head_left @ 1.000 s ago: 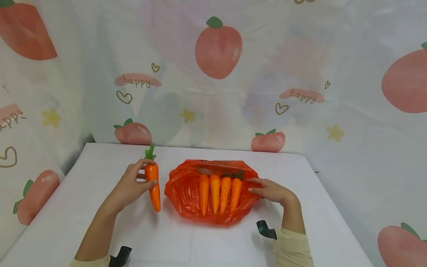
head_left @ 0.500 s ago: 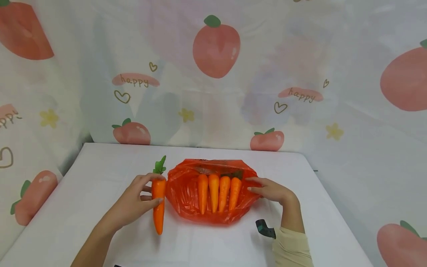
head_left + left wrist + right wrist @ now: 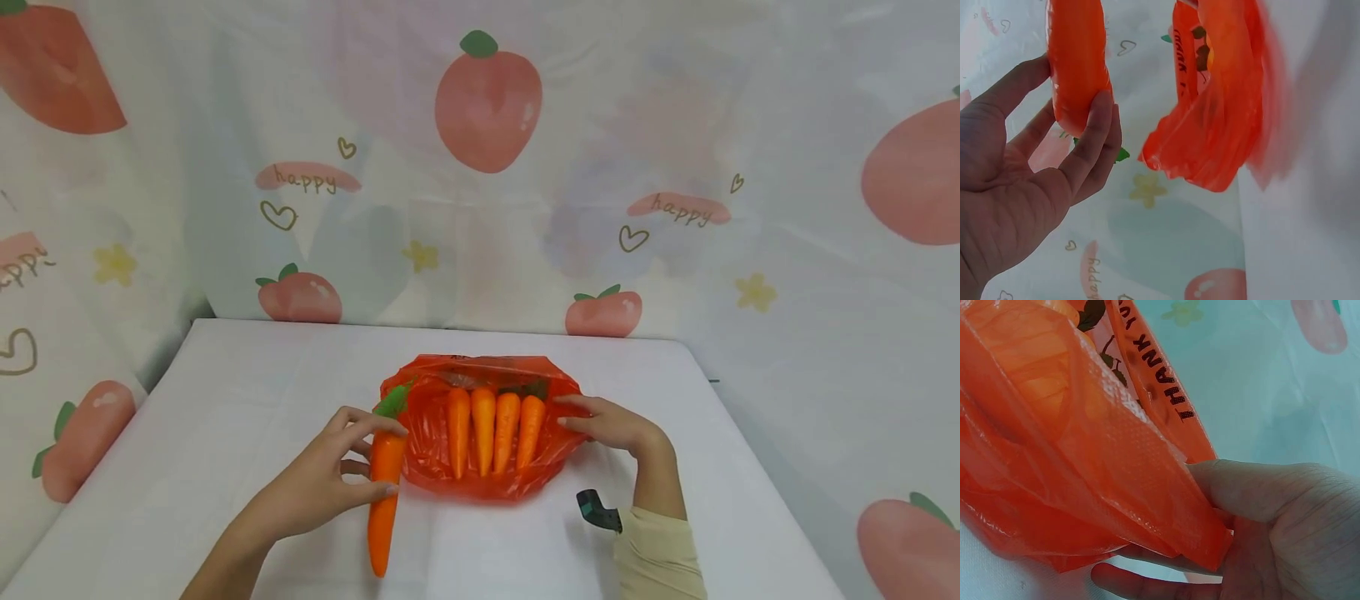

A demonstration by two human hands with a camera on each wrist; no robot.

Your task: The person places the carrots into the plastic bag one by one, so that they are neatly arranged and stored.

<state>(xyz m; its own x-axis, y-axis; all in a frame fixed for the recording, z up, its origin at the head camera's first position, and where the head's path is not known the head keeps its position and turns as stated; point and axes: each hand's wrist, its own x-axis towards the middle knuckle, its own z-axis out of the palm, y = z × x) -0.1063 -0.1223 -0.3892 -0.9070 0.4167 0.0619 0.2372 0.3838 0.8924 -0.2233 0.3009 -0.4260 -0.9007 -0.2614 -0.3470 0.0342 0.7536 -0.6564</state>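
My left hand (image 3: 322,479) grips an upright orange carrot (image 3: 384,533) with a green leafy top, just left of the red plastic bag (image 3: 422,446). Thumb and fingers lie on opposite sides of the carrot (image 3: 1075,56) in the left wrist view. Several more carrots (image 3: 483,429) lie side by side in the bag's open mouth, tips toward me. At the bag's right edge, my right hand (image 3: 618,429) pinches the plastic. The right wrist view shows the thumb over the bag's edge (image 3: 1166,506) and fingers beneath it; dark "THANK YOU" print shows on the plastic.
The bag rests on a white tabletop (image 3: 495,550). Behind it hangs a pale curtain (image 3: 510,258) with printed fruit, hearts and flowers. A black wrist mount (image 3: 597,511) sticks out from the right sleeve (image 3: 660,554).
My left hand has brought the carrot right and toward me, so its leaves now overlap the bag's left edge in the head view. The right hand has stayed at the bag.
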